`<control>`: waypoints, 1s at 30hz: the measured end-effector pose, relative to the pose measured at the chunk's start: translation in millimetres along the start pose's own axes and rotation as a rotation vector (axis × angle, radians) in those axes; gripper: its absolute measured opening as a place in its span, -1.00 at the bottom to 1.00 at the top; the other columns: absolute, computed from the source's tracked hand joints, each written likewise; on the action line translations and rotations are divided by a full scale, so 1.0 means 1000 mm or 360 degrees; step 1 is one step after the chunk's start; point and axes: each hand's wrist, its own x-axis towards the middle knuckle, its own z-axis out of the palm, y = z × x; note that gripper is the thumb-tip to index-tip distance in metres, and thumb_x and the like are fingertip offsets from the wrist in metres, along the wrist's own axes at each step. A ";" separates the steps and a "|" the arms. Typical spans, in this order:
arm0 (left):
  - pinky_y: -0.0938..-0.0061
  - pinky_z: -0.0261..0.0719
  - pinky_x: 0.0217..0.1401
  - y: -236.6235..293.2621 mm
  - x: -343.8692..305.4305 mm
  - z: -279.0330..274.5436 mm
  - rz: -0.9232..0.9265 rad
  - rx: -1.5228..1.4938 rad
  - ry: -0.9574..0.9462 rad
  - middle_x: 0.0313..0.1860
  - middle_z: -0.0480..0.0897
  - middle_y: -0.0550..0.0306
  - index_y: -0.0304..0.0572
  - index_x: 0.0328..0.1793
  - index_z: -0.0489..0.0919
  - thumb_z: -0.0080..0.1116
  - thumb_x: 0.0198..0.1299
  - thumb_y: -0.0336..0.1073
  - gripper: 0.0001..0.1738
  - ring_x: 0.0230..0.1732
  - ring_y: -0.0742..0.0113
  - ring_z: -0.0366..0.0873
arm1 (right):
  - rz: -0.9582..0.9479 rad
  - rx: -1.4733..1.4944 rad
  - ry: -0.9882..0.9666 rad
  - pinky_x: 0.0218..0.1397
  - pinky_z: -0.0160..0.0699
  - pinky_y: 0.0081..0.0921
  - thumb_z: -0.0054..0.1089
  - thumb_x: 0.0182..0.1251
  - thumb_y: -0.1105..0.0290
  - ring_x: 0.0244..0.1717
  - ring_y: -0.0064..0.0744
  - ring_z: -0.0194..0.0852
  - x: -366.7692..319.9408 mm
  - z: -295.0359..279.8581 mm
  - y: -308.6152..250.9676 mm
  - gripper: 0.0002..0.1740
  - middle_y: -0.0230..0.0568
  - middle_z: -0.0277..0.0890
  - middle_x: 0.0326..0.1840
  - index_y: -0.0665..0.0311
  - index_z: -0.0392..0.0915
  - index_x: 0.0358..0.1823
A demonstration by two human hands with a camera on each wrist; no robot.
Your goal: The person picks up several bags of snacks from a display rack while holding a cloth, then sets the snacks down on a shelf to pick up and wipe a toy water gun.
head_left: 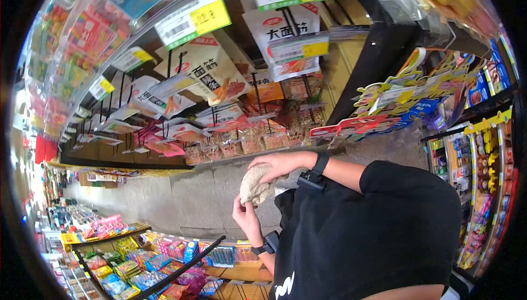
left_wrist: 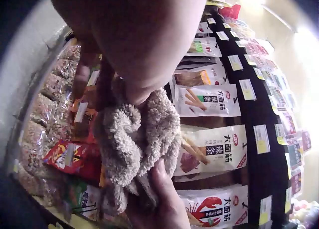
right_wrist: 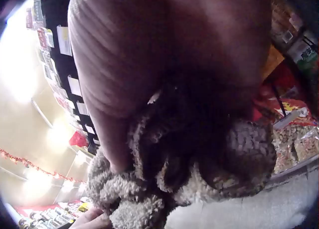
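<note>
A beige-grey fluffy cloth (head_left: 256,185), bunched into folds, is held between both hands in front of the black shirt. My right hand (head_left: 278,166) grips its upper side in the head view, fingers over the top of the bundle. From below, my left hand (head_left: 248,220) pinches the lower edge with thumb and fingers. Up close in the left wrist view, the cloth (left_wrist: 142,139) shows thick looped pile and rolled folds. Shadow darkens the part of the cloth (right_wrist: 129,191) under the palm in the right wrist view.
A shelf rack with hanging snack packets (head_left: 219,77) and price tags (head_left: 192,20) runs along the top. Bagged snacks (head_left: 252,142) line its lowest shelf. Grey floor (head_left: 186,198) lies beside the hands. A display of bright packets (head_left: 129,267) stands lower left; more shelves (head_left: 483,190) are at right.
</note>
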 end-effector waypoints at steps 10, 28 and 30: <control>0.61 0.47 -0.11 0.007 0.044 -0.029 -0.0250 -0.0113 -0.0164 -0.15 0.63 0.14 -0.44 0.12 0.53 -0.03 0.40 -0.34 -0.69 -0.17 0.52 0.51 | -0.0184 -0.0181 0.0137 0.20 0.40 -0.44 0.09 0.39 0.30 0.08 -0.38 0.50 0.037 0.002 0.008 -0.59 -0.09 0.60 0.07 0.42 0.48 0.15; 0.55 0.54 -0.22 0.004 0.073 -0.182 -0.0216 -0.0265 -0.0034 0.05 0.55 0.09 -0.19 0.50 0.21 0.04 0.31 -0.43 -0.38 -0.14 0.46 0.50 | 0.0025 -0.0467 -0.0006 -0.12 0.50 -0.35 0.18 0.31 0.13 -0.25 -0.29 0.58 0.153 0.099 -0.033 -0.60 -0.09 0.67 -0.17 0.22 0.59 0.06; 0.55 0.54 -0.23 -0.005 0.064 -0.189 -0.0219 -0.0246 -0.0076 0.04 0.56 0.08 -0.15 0.52 0.16 0.07 0.31 -0.41 -0.34 -0.11 0.44 0.53 | -0.0049 -0.0578 -0.0143 -0.13 0.49 -0.31 0.20 0.28 0.12 -0.25 -0.28 0.58 0.162 0.114 -0.031 -0.59 -0.08 0.67 -0.20 0.24 0.60 0.02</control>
